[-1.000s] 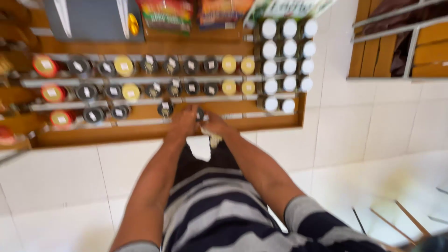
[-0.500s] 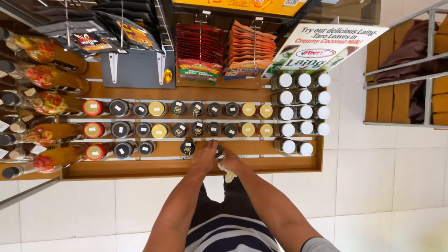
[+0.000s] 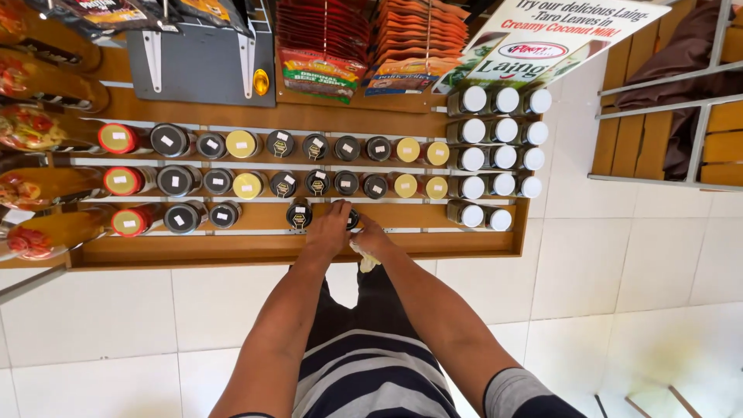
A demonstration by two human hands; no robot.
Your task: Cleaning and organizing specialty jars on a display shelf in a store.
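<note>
I look straight down at a wooden shelf rack [image 3: 263, 249] holding rows of jars seen lid-up. My left hand [image 3: 328, 229] rests over a dark-lidded jar [image 3: 352, 218] in the lowest row, fingers curled around it. Just to its right, my right hand [image 3: 371, 240] is closed on a pale crumpled cloth [image 3: 364, 259], which hangs below my fingers. Another black-lidded jar [image 3: 299, 215] stands just left of my left hand. Most of the jar under my hands is hidden.
Yellow-lidded jars [image 3: 407, 186], red-lidded jars [image 3: 124, 180] and white-capped bottles [image 3: 503, 159] fill the upper rows. Snack packets [image 3: 325, 73] hang above beside a slanted sign [image 3: 542, 39]. White floor tiles [image 3: 604, 263] lie below; a wooden bench [image 3: 665, 116] stands at right.
The view has tilted down and drawn closer, so the rack sits lower and larger. Both hands stay together at the lowest row on the same jar.
</note>
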